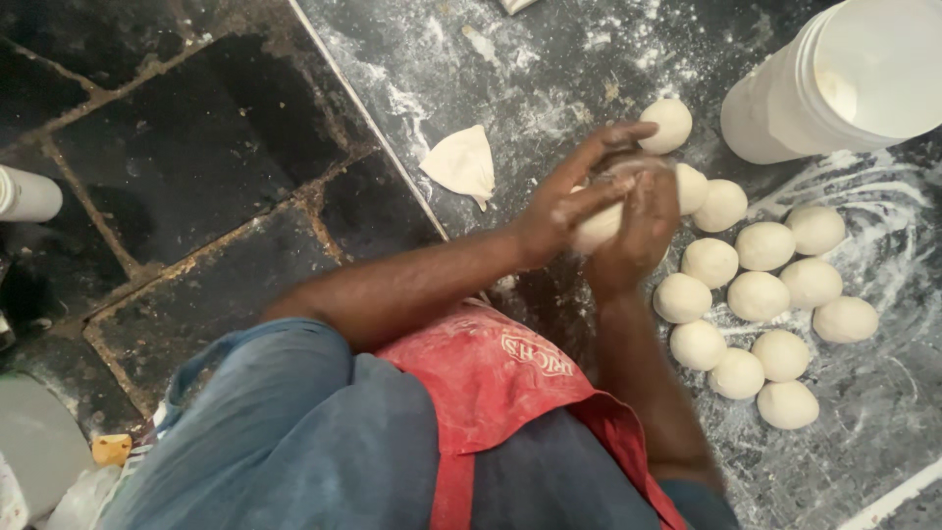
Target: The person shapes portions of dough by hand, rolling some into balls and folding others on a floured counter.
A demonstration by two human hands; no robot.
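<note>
While pressed between both palms' grip, dough ball [599,224].

A dark stone tabletop [549,69], streaked and dusted with white flour, carries the lot. Toward its right edge a cluster of round dough balls [758,294] sits close together, many touching. A white plastic tub [785,108] stands at the far right corner. Nearer the left edge lies a folded triangular piece of dough [461,162], apart from the balls.
</note>
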